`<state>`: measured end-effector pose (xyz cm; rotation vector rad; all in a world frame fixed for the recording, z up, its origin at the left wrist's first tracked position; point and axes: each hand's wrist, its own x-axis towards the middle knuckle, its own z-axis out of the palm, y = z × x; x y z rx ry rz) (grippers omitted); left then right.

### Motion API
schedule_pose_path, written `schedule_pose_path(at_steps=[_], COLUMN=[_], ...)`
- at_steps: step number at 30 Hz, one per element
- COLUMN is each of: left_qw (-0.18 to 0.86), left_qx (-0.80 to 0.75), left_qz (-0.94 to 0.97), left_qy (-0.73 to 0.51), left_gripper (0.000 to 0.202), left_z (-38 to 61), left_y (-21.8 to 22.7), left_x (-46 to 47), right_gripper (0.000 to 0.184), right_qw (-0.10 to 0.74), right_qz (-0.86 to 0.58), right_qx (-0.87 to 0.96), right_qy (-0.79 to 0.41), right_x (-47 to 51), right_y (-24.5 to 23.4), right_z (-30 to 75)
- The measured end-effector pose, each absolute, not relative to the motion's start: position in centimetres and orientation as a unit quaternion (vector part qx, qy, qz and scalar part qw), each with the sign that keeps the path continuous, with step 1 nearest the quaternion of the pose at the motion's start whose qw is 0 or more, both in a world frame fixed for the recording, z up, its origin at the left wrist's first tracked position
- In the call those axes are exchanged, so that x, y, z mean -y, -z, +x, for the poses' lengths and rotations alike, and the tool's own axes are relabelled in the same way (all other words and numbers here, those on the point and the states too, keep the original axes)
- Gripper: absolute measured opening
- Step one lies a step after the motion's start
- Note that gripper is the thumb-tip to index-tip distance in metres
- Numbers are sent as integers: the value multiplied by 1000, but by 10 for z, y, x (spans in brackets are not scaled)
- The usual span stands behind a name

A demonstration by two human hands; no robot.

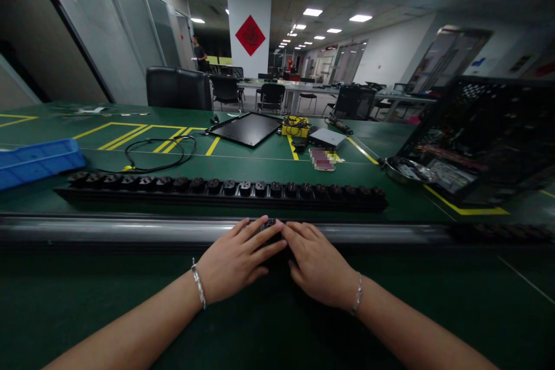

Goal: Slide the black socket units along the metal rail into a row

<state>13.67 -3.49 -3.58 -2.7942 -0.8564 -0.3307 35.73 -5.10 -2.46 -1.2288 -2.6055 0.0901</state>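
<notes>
A long metal rail [130, 231] with a shiny rounded face runs across the table in front of me. My left hand [236, 257] lies over its middle, fingers stretched out and spread, thumb apart on the near side. From the other side my right hand [318, 263] leans on the rail, its fingers extended and close together, thumb lower down. The fingertips of both hands meet over a small black piece [271, 222], mostly covered by them. Just beyond lies a black strip [225, 201] carrying a row of several black power sockets [245, 187].
A blue plastic bin [41, 162] stands at left beside a looped black cable [160, 153]. Farther back are a flat black panel [249, 129], a yellow box [295, 125] and a grey box [327, 137]. At right, a metal bowl [407, 170] adjoins an open computer case [485, 139].
</notes>
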Motion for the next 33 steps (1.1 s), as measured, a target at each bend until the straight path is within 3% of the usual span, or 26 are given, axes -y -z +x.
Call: schedule_pose_path(at_steps=[3, 9, 13, 25, 33], left_qw=[107, 111, 129, 136, 59], left_qx=[302, 337, 397, 601, 644], left_qz=[-941, -924, -898, -785, -763], left_qy=[111, 139, 140, -61, -17], left_gripper=[60, 36, 30, 57, 53], left_z=[138, 135, 135, 116, 96], left_y=[35, 26, 14, -20, -29], left_x=[35, 39, 48, 72, 66], right_gripper=[59, 49, 50, 40, 36], right_qw=[123, 190, 173, 147, 137], right_qz=[-415, -448, -469, -466, -464], right_qx=[902, 873, 865, 869, 870], right_qy=[-11, 39, 55, 75, 88], right_x=[47, 44, 44, 44, 44], right_y=[26, 31, 36, 36, 37], right_z=[362, 370, 369, 368, 368])
